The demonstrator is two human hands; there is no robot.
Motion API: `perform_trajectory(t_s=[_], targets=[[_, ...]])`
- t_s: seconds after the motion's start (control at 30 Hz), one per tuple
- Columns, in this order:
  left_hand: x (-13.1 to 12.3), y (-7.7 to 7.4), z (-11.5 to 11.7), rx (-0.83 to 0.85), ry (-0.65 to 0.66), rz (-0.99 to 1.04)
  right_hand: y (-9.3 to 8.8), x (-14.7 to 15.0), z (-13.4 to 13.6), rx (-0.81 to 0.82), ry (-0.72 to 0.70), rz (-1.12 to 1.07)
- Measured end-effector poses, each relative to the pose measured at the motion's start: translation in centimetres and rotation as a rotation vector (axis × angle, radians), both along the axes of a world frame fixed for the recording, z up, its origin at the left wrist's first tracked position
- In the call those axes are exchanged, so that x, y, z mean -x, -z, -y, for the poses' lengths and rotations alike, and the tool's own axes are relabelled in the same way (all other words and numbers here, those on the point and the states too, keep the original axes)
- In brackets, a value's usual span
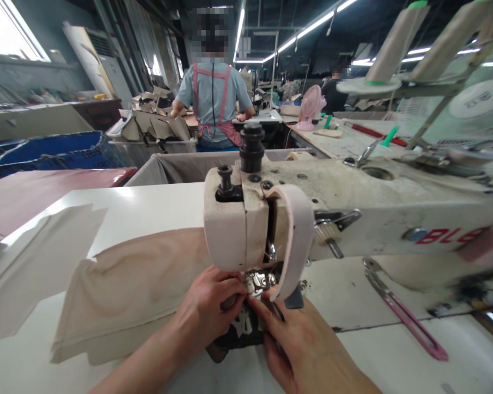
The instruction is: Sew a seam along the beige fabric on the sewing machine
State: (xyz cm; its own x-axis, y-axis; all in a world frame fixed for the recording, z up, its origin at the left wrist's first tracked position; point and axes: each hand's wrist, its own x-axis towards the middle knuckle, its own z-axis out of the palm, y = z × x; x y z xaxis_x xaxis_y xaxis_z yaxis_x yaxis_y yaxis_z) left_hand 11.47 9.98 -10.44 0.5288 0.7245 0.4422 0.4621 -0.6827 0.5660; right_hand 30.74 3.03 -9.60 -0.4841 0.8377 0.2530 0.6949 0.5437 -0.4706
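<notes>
A white sewing machine head [225,230] stands over the work surface, its metal presser foot [261,282] low between my hands. My left hand [207,306] is closed just left of the foot, thumb and forefinger pinched together at it. On the foot's right side my right hand [304,334] has bent fingers, the forefinger reaching to the needle area. What either hand's fingertips hold is too small and hidden to make out. A beige fabric piece [135,279] with a stitched edge lies left of the machine, partly behind my left hand. Below my fingers shows a dark plate [240,334].
Pink-handled thread snips [414,323] lie on the right of the machine bed. Pale cut pieces [36,262] rest at far left. Beyond are a blue bin [53,153], thread cones [398,44], a pink fan [311,106] and a co-worker in an apron [213,98].
</notes>
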Motion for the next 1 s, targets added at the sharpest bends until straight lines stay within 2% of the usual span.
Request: perform_trajectory(t_s=[0.3,0.57,0.83,1.0], targets=[[0.0,0.5,-0.1,-0.173,0.001,0.025,0.2,0.1,-0.2,0.029,0.002,-0.001],[-0.1,-0.1,-0.2,-0.275,0.039,-0.052,0.1,-0.1,-0.3,0.036,-0.027,-0.064],[-0.1,0.1,0.1,-0.281,0.035,-0.059,0.3,0.1,-0.1,0.028,-0.012,-0.022],[-0.2,-0.6,0.0,-0.342,0.055,-0.043,-0.2,-0.3,0.1,0.024,0.018,-0.053]])
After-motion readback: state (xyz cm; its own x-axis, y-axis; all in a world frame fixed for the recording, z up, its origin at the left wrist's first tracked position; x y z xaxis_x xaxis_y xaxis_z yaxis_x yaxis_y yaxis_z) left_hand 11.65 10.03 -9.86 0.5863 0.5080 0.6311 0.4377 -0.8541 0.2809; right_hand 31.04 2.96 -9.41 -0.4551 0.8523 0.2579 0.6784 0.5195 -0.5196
